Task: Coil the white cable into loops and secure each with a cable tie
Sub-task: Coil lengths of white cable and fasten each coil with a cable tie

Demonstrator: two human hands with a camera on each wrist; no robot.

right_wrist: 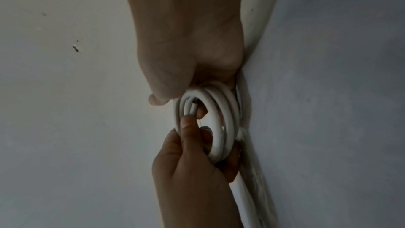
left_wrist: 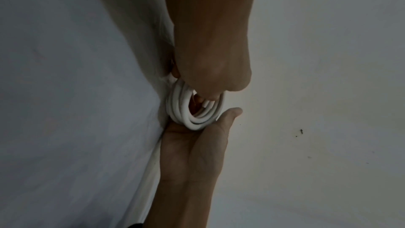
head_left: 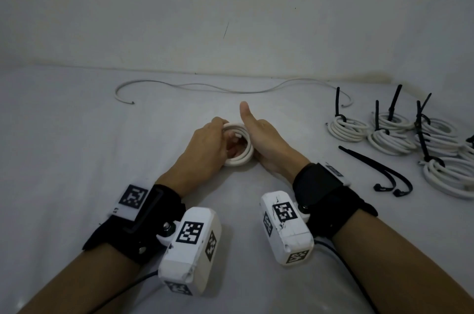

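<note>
A small coil of white cable [head_left: 241, 145] sits between the two hands in the middle of the surface [head_left: 77, 134], resting on it. The left hand [head_left: 205, 152] curls its fingers through the coil's opening and grips the left side of the loops. The right hand [head_left: 264, 144] presses against the coil's right side with its thumb raised; its fingers lie hidden behind the loops — from the right wrist view they look wrapped round the far edge.

To the right, well apart, lies a cluster of finished coils [head_left: 389, 134], each bound with a black cable tie, and nearer the right wrist two loose cable ties [head_left: 379, 172] lie flat. A long uncoiled cable [head_left: 205, 87] runs along the back, near the wall [head_left: 230, 5]. Open surface stretches to the left of the hands and in front of the coil — the right side is crowded.
</note>
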